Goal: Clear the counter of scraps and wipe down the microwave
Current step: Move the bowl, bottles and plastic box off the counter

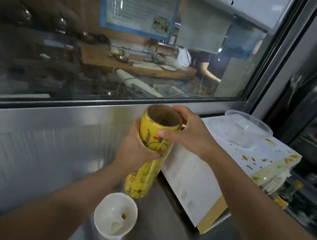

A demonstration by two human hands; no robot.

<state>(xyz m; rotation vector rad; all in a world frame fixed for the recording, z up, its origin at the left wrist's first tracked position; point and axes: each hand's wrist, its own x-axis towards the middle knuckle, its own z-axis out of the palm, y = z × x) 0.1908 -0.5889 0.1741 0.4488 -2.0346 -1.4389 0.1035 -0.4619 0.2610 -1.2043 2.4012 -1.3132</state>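
Two hands hold a yellow cling-wrap roll (151, 152) tilted above the steel counter (160, 238): the left hand (136, 147) is wrapped around its upper part from the left, while the right hand (186, 131) curls over the open cardboard end at the top. Below the roll stands a white paper cup (115, 214) with scraps inside. To the right sits the stained white microwave (216, 175), with a clear plastic container (245, 129) on top.
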